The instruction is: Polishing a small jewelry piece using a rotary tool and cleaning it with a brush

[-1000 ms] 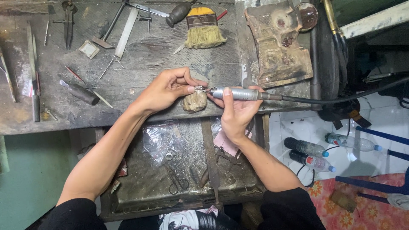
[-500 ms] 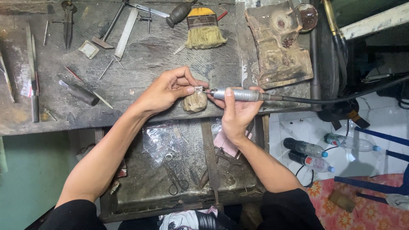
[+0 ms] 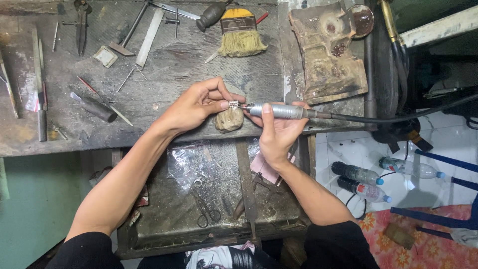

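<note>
My left hand (image 3: 196,104) pinches a small silver ring (image 3: 233,104) between thumb and fingers, just above a worn wooden bench peg (image 3: 229,119) at the front edge of the workbench (image 3: 164,74). My right hand (image 3: 276,132) grips a grey metal rotary handpiece (image 3: 279,110) held level, its thin bit touching the ring. A black flexible shaft (image 3: 398,118) runs from the handpiece off to the right.
Files, a hammer, punches and a yellow-handled brush (image 3: 241,32) lie along the back of the bench. A scorched block (image 3: 326,55) sits at the right. Below my arms is a tray drawer (image 3: 209,199) with scissors and plastic bags. Plastic bottles (image 3: 361,182) lie on the floor.
</note>
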